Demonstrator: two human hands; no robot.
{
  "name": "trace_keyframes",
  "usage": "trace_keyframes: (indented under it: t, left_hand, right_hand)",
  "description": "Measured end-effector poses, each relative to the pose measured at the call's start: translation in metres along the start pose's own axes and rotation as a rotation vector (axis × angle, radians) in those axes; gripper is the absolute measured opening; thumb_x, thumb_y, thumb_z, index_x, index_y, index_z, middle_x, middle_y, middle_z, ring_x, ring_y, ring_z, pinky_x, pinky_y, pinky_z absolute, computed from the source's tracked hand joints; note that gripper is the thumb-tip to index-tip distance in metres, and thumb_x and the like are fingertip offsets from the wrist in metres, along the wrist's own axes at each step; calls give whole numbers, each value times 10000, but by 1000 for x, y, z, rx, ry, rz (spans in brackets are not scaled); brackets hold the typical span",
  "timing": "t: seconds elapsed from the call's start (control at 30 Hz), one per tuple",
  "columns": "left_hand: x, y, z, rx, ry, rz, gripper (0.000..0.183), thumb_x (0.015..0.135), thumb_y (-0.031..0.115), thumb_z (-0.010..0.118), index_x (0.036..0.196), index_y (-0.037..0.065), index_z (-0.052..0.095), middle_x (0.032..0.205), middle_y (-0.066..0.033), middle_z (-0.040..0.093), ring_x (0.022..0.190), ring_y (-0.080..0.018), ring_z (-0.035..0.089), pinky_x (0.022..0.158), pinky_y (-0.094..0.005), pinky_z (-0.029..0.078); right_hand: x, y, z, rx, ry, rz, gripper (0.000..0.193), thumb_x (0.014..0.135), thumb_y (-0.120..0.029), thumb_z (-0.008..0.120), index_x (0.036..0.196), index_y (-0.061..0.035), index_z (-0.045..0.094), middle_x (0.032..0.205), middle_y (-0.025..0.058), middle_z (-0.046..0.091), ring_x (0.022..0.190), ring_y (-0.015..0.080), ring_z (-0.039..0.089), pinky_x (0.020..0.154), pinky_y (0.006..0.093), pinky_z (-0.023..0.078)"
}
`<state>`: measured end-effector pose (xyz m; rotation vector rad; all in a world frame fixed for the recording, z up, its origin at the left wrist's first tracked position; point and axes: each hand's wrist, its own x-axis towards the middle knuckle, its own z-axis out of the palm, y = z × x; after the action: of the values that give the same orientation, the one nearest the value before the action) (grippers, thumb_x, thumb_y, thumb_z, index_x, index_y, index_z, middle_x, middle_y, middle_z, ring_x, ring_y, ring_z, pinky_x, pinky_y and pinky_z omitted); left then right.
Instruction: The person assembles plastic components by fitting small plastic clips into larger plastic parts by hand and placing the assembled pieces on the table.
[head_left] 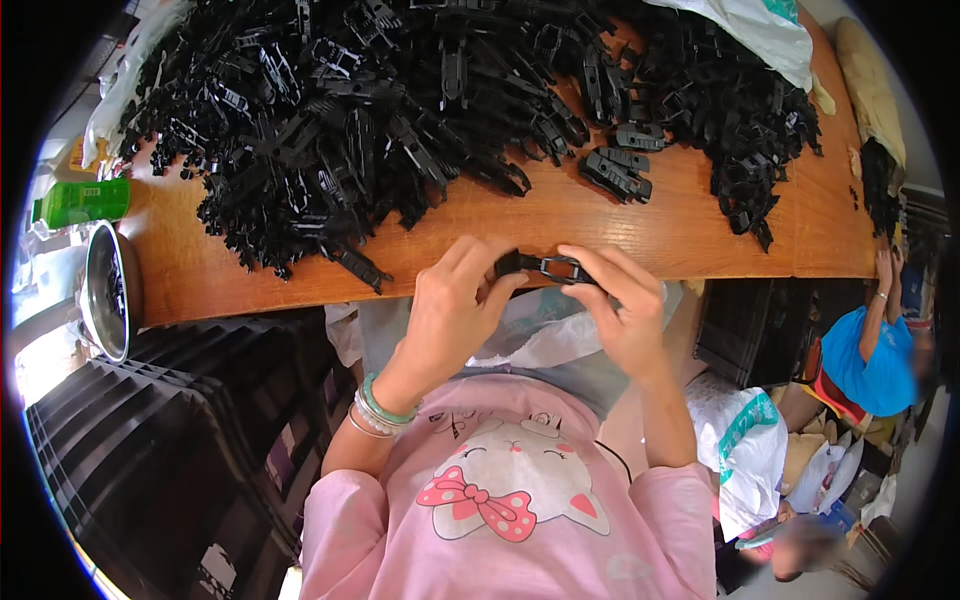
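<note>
Left hand (452,308) and right hand (625,305) pinch a clip (549,266) at the table edge (720,271), open wood (660,225) beyond. Teal print (752,435) marks a bag (712,408) below table level.

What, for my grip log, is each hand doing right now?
Left hand: closed, pinching the left end of a small black plastic item.
Right hand: closed, pinching the right end of the same item.

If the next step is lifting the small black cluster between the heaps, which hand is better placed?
Probably the right hand: it sits closer to the small black cluster, nearly below it in view. The left hand is farther off. Both hold the black part.
</note>
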<state>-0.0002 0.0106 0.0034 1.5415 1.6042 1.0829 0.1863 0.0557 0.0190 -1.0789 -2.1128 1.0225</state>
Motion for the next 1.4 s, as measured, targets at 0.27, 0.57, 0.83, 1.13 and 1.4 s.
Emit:
trace_keyframes:
  t: [0.27, 0.57, 0.83, 1.13, 1.4]
  left_hand:
    - [-15, 27, -17, -699, -266, -350, 235, 854, 109, 685, 1024, -47, 637, 816, -41, 527, 583, -67, 546, 468, -215, 411]
    - [-22, 28, -16, -760, -459, -336, 277, 902, 151, 630, 1043, -87, 620, 842, -73, 539, 612, -125, 634, 447, -210, 427]
    - [-22, 25, -13, -889, -431, -336, 297, 934, 209, 595, 902, -86, 602, 775, -64, 542, 568, -139, 625, 477, -233, 484]
    - [-25, 21, -22, -876, -412, -448, 273, 878, 204, 670, 864, -69, 657, 716, -73, 582, 558, -134, 618, 482, -237, 479]
    - [-26, 27, -22, -915, -391, -509, 222, 849, 142, 702, 842, -77, 671, 703, -54, 579, 558, -114, 613, 490, -227, 488]
  right_hand:
    - [-11, 1, 4, 185, 46, -161, 390, 700, -11, 711, 1088, -38, 670, 844, 61, 600, 716, 217, 546, 639, 336, 414]
    - [-18, -17, -11, -182, -15, -351, 416, 667, -51, 704, 1079, -28, 651, 770, 60, 514, 684, 224, 503, 611, 340, 392]
    - [-22, -23, -4, -117, 18, -286, 414, 684, -51, 705, 1089, -1, 634, 754, 58, 503, 645, 211, 482, 586, 335, 386]
    - [-17, -30, -3, -213, -28, -354, 381, 682, -54, 708, 1049, 18, 635, 746, 54, 512, 629, 195, 494, 548, 331, 347]
    - [-22, -31, -5, -318, -26, -398, 436, 625, -48, 698, 1048, 38, 633, 766, 68, 536, 630, 200, 494, 549, 332, 324]
